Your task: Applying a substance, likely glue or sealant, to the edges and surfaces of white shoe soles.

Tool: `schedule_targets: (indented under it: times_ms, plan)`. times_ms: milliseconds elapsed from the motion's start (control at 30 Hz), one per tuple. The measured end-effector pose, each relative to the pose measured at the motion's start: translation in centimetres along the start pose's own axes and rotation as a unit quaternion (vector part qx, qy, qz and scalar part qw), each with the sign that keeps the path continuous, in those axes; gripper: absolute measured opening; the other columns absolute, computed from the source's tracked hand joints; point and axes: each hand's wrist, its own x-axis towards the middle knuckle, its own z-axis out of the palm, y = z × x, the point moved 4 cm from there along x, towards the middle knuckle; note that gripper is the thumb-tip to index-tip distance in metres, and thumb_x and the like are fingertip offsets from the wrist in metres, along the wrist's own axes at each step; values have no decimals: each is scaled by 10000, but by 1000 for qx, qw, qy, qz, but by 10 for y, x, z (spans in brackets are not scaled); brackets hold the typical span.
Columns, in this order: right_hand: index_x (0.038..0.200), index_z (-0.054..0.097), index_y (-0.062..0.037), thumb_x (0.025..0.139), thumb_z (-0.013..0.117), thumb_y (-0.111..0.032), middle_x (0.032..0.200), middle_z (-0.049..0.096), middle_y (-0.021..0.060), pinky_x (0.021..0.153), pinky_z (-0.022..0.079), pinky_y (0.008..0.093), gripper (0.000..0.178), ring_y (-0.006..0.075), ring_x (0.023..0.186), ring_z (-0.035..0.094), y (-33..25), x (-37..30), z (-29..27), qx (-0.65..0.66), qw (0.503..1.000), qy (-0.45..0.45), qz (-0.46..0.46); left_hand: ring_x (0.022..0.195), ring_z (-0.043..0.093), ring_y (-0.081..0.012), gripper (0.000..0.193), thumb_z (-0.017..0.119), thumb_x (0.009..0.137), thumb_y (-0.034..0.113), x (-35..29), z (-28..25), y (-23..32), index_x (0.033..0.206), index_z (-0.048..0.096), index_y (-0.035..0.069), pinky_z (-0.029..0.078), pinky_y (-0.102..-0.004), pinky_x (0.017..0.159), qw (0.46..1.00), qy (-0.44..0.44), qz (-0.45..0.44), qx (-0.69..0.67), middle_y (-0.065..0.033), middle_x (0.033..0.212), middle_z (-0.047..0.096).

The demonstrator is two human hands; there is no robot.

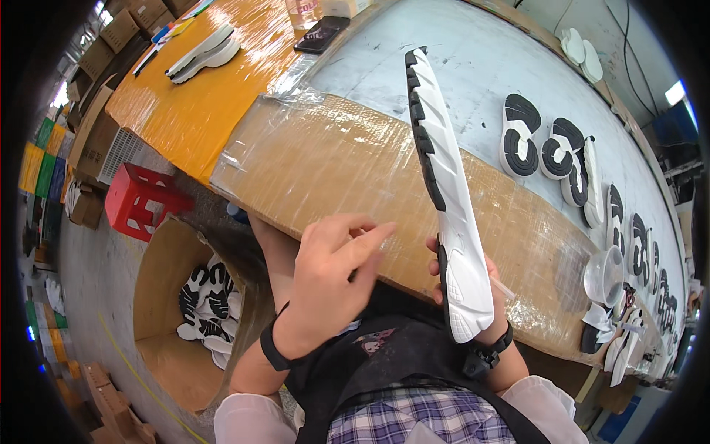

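My right hand [491, 314] grips a white shoe sole [460, 214] with a black tread by its lower end. The sole stands on edge, its side wall facing me and its other end tilted up over the table. Beside that hand's fingers a thin, pale stick [503, 287] pokes out. My left hand [333, 270] is to the left of the sole, apart from it, with fingers curled together; whatever they may hold is too small or hidden to make out.
Film-wrapped cardboard [325, 155] covers the table's near edge. Several black-and-white soles [521, 137] line the right side, near a clear plastic cup [603, 275]. A phone [322, 35] and a pair of soles [205, 55] lie farther off. Below left, a carton [159, 318] holds more soles beside a red stool [140, 200].
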Motion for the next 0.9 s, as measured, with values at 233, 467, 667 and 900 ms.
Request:
schedule_targets:
  times_ms: [233, 467, 667, 900]
  plan:
    - [1240, 401, 40, 805, 579, -195, 1136, 526, 130, 857, 416, 288, 526, 176, 1006, 530, -12, -15, 18, -93, 995, -18, -25, 669, 524, -165, 218, 683, 633, 11, 13, -9, 41, 838, 654, 79, 357, -314, 666, 994, 48, 100, -7, -20, 777, 578]
    - [1259, 374, 58, 832, 553, -144, 1153, 517, 138, 879, 402, 287, 506, 182, 1032, 515, -20, -23, 21, -147, 986, -13, -79, 645, 526, -152, 173, 693, 617, 53, 11, -9, 48, 775, 626, 64, 345, -322, 650, 982, 73, 143, 96, -1, 758, 568]
    - [1253, 383, 66, 840, 555, -132, 1170, 508, 138, 875, 393, 273, 489, 166, 1029, 508, -29, -30, 10, -279, 950, 5, -139, 654, 525, -148, 203, 676, 590, 60, 8, -1, 54, 777, 595, 60, 343, -323, 651, 961, 28, 201, 187, -10, 769, 545]
    - [1247, 389, 66, 833, 562, -156, 1143, 523, 129, 856, 406, 267, 501, 159, 985, 528, -27, -30, 12, -251, 958, 2, -139, 650, 518, -175, 218, 663, 586, 54, 11, 8, 48, 780, 564, 71, 345, -322, 652, 970, 69, 194, 126, -22, 763, 541]
